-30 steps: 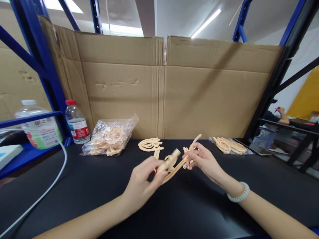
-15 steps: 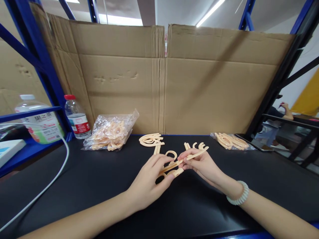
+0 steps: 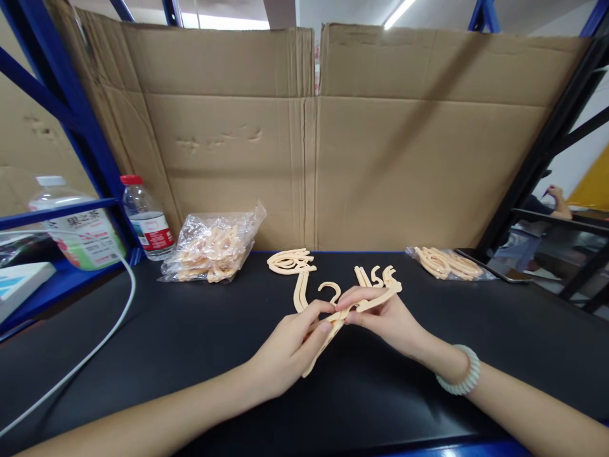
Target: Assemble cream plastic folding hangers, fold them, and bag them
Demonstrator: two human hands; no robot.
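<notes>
Both hands pinch a beige plastic folding hanger point(image 3: 328, 343) over the middle of the table. My left hand point(image 3: 288, 346) is closed, thumb and fingers gripping its left side; one arm slants down below the fingertips. At the right end my right hand point(image 3: 387, 320) is also closed, with a curved hanger arm point(image 3: 383, 297) lying across its fingers. The two sets of fingertips nearly meet at the joint and partly hide it. Just behind them a hanger hook point(image 3: 330, 292) curves upward; whether it is attached cannot be told.
Loose beige hanger parts lie behind the hands: curved pieces point(image 3: 288, 261), long strips point(image 3: 301, 291) and small hooks point(image 3: 387, 276). A filled plastic bag point(image 3: 214, 247), a bottle point(image 3: 150, 225) and a cable point(image 3: 111, 330) are left. A flat bag point(image 3: 447, 263) and phone point(image 3: 492, 266) lie right. Cardboard point(image 3: 238, 158) stands behind.
My hands have turned the hanger, so one arm now points down toward me. My fingertips have come closer together at the joint. The view has tilted slightly down.
</notes>
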